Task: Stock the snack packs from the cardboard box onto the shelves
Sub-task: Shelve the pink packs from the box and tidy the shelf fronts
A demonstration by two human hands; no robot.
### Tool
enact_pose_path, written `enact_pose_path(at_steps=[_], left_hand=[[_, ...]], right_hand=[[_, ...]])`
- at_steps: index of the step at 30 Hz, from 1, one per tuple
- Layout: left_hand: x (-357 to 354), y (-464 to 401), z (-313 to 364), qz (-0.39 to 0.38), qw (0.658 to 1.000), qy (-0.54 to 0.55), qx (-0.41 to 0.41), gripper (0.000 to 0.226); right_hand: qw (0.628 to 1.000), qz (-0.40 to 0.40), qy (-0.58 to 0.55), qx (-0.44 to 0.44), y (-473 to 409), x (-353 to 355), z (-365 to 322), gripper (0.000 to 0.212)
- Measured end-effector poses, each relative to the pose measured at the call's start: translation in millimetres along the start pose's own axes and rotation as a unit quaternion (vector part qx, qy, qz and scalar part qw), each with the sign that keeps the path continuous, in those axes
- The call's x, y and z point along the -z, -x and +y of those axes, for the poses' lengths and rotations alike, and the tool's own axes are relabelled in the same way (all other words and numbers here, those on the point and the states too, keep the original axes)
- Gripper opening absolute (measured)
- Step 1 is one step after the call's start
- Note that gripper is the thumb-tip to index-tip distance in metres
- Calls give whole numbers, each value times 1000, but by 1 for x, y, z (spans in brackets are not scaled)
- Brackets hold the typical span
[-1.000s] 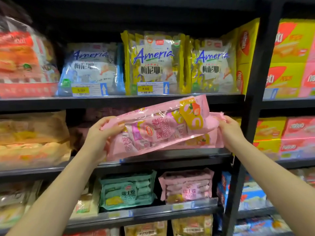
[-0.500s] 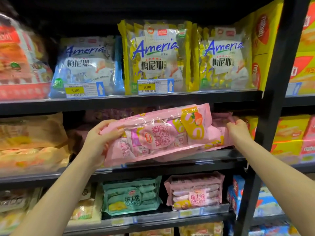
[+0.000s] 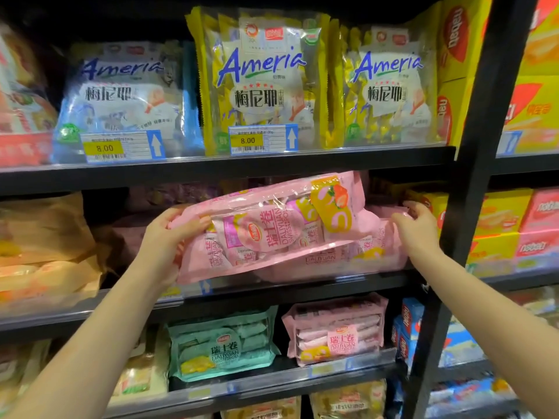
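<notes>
A: Since half a second back, the pink plastic swiss-roll pack sits deeper in the middle black metal shelf, tilted atop another pink pack.

B: Grips? Left hand fingers curl round its left end. Right hand fingers curl on the right edge.

A: Glossy, clear window, rolls visible.

The middle black metal shelf serves as reference. Its bay is closed above by the upper black shelf board and on the right by the black upright post. Stacked pink plastic swiss-roll packs fill the bay's centre almost to the upper board. Brown paper-wrapped packs block the left end; yellow cardboard boxes block the right. A narrow dark gap lies open above the pink packs.
</notes>
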State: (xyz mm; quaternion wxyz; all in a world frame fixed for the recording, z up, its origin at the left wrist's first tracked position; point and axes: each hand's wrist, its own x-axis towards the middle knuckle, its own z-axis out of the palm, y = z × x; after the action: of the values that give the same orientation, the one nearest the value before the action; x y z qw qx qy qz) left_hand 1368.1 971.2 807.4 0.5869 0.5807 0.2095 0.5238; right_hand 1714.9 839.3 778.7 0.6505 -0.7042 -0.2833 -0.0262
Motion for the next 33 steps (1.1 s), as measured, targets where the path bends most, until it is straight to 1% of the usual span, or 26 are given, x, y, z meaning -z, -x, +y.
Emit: enact_pose_path(at_steps=[3,5,6,8,10,14,16,18,20,22,23,24,26,27,28,30,33], left_hand=[[1,0,2,5,1000,-2,3,29],[3,0,4,8,1000,-9,6,24],[5,0,6,7,1000,-11,8,25],[7,1,8,6,1000,-16,11,34],[9,2,10,6,1000,-22,13,40],[14,4,12,6,999,-30,9,38],[19,5,14,5,999,-38,9,39],[26,6,16,4,999,-43,6,41],[35,6,18,6,999,-44,2,36],[45,7,21,14,999,-51,-2,33],[49,8,23,17,998,-58,-5,33],[52,8,25,21,998,-65,-7,34],[58,11,29,28,997,-71,-14,33],[61,12,32,33,997,-71,-18,32],[63,13,34,40,996,-72,-21,34],[68,14,38,49,995,-83,-31,35],[75,15,44,75,991,-99,-49,28]], right_hand=[[994,-34,100,1,1,0,-5,50],[983,-30,180,20,4,0,-10,54],[976,-23,213,37,5,-1,-14,56],[971,-17,227,78,9,-5,-24,57],[974,-31,197,112,15,-12,-37,51],[976,-83,118,162,26,-28,-62,26],[975,-104,79,182,28,-36,-68,21],[974,-138,34,176,31,-44,-71,26],[971,-184,-28,153,37,-50,-77,35],[961,-237,-85,114,44,-55,-83,58],[955,-261,-102,99,46,-58,-85,63],[950,-274,-114,94,48,-60,-87,55],[940,-294,-136,104,52,-65,-92,25],[934,-309,-140,112,52,-67,-93,15],[927,-326,-134,126,52,-68,-95,16],[915,-359,-110,150,56,-70,-99,28],[905,-386,-102,143,62,-76,-109,42]])
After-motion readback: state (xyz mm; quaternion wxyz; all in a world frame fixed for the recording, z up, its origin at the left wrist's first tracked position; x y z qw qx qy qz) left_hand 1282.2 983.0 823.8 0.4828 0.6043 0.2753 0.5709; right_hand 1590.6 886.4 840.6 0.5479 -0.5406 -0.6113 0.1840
